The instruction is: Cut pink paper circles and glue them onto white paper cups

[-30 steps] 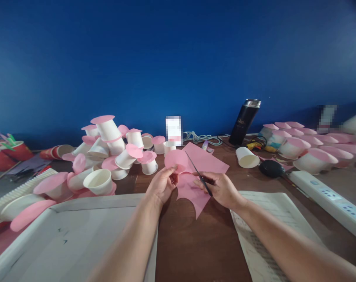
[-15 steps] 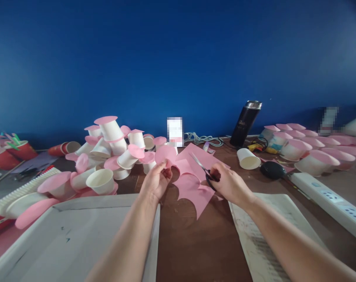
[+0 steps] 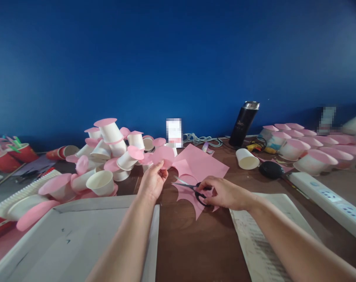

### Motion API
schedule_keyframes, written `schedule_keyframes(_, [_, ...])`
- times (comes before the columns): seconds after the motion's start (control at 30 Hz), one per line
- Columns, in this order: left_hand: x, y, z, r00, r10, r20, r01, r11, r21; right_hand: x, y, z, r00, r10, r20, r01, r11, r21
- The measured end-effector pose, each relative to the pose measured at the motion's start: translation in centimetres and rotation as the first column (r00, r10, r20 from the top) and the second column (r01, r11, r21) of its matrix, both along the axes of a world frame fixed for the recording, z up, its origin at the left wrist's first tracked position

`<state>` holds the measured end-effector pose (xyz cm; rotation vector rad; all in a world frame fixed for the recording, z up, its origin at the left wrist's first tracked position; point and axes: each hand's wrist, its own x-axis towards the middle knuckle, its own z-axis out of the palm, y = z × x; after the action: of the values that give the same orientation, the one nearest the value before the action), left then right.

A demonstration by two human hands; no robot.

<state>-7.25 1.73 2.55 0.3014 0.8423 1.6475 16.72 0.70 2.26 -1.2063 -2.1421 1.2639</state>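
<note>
Nearest, a white tray (image 3: pixel 78 231) at the left and a printed sheet (image 3: pixel 262 243) at the right are lying on the brown desk (image 3: pixel 195 246). Just beyond, black-handled scissors (image 3: pixel 194 189) are being grasped at the handles by the right hand (image 3: pixel 224 192), and are resting flat on the pink paper (image 3: pixel 199 168), blades pointing left. A pink paper circle (image 3: pixel 163 154) is being pinched and held up by the left hand (image 3: pixel 152 181), just left of the sheet. Farther left, white cups with pink lids (image 3: pixel 113 150) are lying piled; farther right, a black flask (image 3: pixel 243 123) is standing.
</note>
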Motion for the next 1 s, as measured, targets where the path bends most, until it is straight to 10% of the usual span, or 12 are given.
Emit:
schedule_keyframes(0.5, [-0.3, 0.4, -1.0, 0.989, -0.013, -0.147, 0.015, 1.000, 0.015, -1.8, -2.3, 1.2, 0.935, 0.261, 0.242, -0.340, 0.853, 0.396])
schedule_keyframes(0.73, [0.3, 0.3, -1.4, 0.964, -0.056, -0.261, 0.038, 0.997, -0.071, -2.7, 0.4, -1.0, 0.992, -0.108, -0.070, 0.127, 0.917, 0.378])
schedule_keyframes(1.0, [0.8, 0.2, -1.4, 0.955, -0.047, -0.292, 0.027, 0.997, -0.070, -6.2, 3.3, -0.5, 0.956, -0.267, 0.119, 0.227, 0.935, 0.271])
